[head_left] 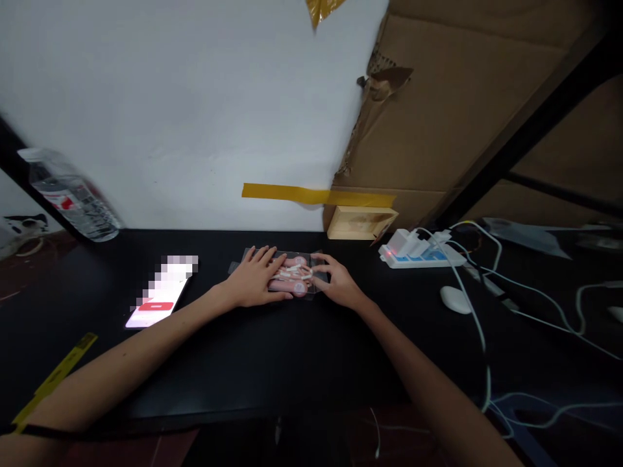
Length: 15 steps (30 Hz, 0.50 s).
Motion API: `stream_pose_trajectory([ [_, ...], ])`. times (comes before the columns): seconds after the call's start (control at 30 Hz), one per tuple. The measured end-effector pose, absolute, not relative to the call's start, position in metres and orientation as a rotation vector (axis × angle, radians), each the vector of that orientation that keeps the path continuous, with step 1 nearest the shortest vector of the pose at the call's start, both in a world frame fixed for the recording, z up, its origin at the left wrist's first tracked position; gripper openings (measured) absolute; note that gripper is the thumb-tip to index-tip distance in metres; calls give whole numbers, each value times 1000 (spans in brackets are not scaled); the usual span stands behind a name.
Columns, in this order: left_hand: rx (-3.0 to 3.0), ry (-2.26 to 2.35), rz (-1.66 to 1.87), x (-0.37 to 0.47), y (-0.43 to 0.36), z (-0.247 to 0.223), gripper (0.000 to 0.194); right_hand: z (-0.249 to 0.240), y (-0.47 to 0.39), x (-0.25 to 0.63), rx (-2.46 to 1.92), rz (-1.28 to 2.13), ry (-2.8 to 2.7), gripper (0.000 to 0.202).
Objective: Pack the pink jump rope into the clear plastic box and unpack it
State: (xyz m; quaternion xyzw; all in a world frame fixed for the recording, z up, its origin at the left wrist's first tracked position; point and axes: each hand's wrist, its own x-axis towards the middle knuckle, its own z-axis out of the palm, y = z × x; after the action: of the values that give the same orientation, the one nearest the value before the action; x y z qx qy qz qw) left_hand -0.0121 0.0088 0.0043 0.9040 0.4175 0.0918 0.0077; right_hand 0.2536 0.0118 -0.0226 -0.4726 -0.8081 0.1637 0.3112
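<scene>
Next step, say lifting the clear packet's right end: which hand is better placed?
Probably the right hand: it's at the right edge of the packet. The left hand lies spread over the left part, seemingly better for steadying.

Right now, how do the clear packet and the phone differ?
The clear packet is see-through, showing pink and white contents; the phone is brightly lit. The packet lies crosswise in view, while the phone slants. The left hand lies over the packet and the right hand is at its right edge; neither is on the phone. Both things rest on the black table.
</scene>
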Motion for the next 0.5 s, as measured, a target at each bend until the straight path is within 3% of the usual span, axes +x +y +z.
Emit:
stream_pose_trajectory([
  [0.5, 2889, 1358, 202, -32, 29, 1, 97, -11, 18, 286, -1491, 291, -2117, 18],
])
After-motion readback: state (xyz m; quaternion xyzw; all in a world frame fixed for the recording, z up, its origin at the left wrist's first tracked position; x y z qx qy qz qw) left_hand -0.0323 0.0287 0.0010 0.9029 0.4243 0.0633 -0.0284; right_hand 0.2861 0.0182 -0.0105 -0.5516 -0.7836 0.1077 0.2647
